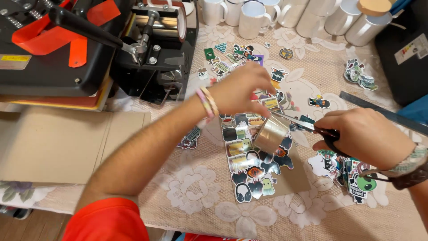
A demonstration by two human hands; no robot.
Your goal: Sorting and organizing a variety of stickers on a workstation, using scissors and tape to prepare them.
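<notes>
My left hand [240,89] is raised over the table with fingers pinched on the pulled end of clear tape, and the tape roll [270,134] hangs just below it. My right hand [363,136] grips black-handled scissors [307,123] whose blades point left toward the strip of tape. Under the roll lies a brown card [294,176] covered with several colourful stickers [249,167]. Two bracelets circle my left wrist, and a dark band circles my right wrist.
A black and red heat press [67,49] and a mug press [162,53] stand at the back left on a cardboard sheet [58,143]. Several white mugs [252,18] line the far edge. Loose stickers [359,73], a ruler [383,111] and a lace tablecloth [196,192] surround the card.
</notes>
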